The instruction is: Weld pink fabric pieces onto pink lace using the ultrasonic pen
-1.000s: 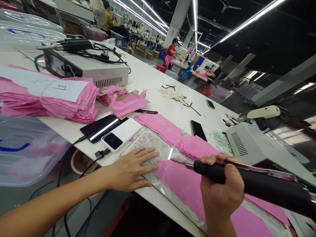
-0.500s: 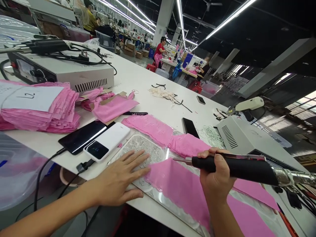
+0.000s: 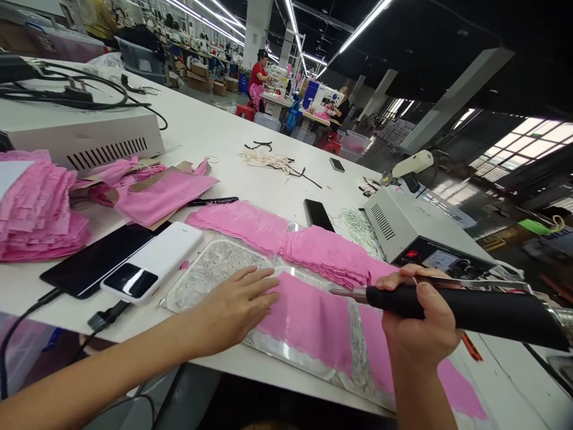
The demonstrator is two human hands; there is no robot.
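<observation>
Pink fabric (image 3: 308,322), black tool (image 3: 487,313) shifted right

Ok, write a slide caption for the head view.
Left hand at the edge of a pink cloth, right hand gripping a pointed, black-handled tool.

On the counter (image 3: 197,137), a plate (image 3: 201,272) is lying under fabric panels (image 3: 313,325). The left hand (image 3: 237,304) is resting at their left end; the right hand (image 3: 418,334) is holding an iron (image 3: 492,316) above them. Two fabric piles (image 3: 246,227) are lying just beyond. Left of the plate, a power bank (image 3: 168,251) is sitting beside a phone (image 3: 94,260), with a fabric stack (image 3: 36,206) farther left and a control box (image 3: 94,134) behind it. Beyond the right pile (image 3: 326,254), cord (image 3: 358,228) is lying between a second phone (image 3: 319,215) and a second control box (image 3: 425,224).
</observation>
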